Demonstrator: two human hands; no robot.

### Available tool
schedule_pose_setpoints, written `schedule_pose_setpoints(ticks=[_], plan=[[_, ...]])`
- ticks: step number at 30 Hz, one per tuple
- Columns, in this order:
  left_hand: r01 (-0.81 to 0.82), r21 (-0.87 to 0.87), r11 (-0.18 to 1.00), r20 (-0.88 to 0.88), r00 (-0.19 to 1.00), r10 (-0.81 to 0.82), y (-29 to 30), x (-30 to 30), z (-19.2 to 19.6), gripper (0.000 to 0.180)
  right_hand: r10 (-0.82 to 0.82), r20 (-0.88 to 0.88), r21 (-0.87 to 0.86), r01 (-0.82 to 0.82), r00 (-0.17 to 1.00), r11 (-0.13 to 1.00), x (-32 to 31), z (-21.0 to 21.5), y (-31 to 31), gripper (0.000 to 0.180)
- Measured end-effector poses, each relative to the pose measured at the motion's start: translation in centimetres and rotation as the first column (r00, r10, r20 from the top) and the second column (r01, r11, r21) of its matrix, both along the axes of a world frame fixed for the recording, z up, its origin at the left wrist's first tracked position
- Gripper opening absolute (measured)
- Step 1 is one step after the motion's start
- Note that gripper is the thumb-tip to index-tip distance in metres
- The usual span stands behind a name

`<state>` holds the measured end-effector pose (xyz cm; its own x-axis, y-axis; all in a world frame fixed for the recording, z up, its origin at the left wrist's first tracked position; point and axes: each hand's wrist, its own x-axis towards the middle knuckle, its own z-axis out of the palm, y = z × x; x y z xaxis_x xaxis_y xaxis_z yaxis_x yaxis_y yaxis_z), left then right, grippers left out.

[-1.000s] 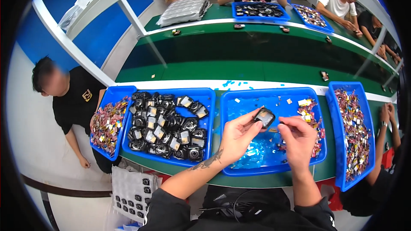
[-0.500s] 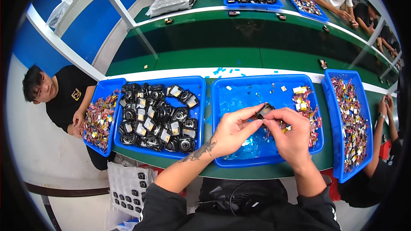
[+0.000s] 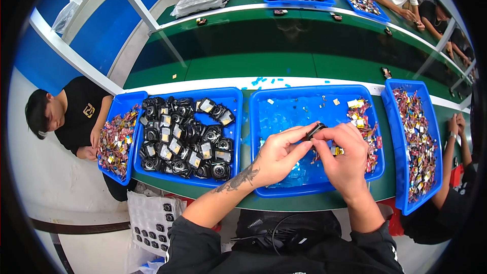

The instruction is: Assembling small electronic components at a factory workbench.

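Note:
Above a blue tray (image 3: 284,114), a small black plastic housing (image 3: 315,131) is pinched between the fingertips of both my hands. My left hand (image 3: 278,155) grips it from the left, thumb and fingers closed. From the right, my right hand (image 3: 346,155) has its thumb and index finger closed on it. The housing is tilted with a narrow side up, and the fingers hide much of it. Small circuit parts with reddish wires and silver or yellow pieces (image 3: 359,114) lie in the tray's right part. Thin bluish clear bits cover its bottom.
Left stands a blue tray (image 3: 237,137) of similar black housings (image 3: 175,134). Narrower blue trays of wired parts flank both (image 3: 119,142) (image 3: 418,147). Beyond a white ledge runs a green conveyor belt (image 3: 243,63) carrying a few pieces. Co-workers sit left, right and across.
In my fingers the housing has turned from showing a broad face to a narrow side. Pieces on the belt have shifted slightly right. The person at left has lowered their head.

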<state>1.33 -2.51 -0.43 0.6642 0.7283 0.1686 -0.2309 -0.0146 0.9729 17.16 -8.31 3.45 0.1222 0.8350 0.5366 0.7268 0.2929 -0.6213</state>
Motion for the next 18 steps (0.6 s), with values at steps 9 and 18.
schedule_pose_setpoints(ticks=[9,18], plan=[[0.016,-0.063,0.998,-0.059,0.998,-0.02,-0.2,0.2,0.1,0.038,-0.071,0.116,0.143,0.054,0.991,0.988,-0.2,-0.6,-0.3,0.019],[-0.027,-0.167,0.986,0.12,0.992,0.048,0.3,0.5,1.0,0.044,0.006,-0.826,-0.07,-0.113,0.563,0.991,0.7,-2.1,-0.6,0.021]])
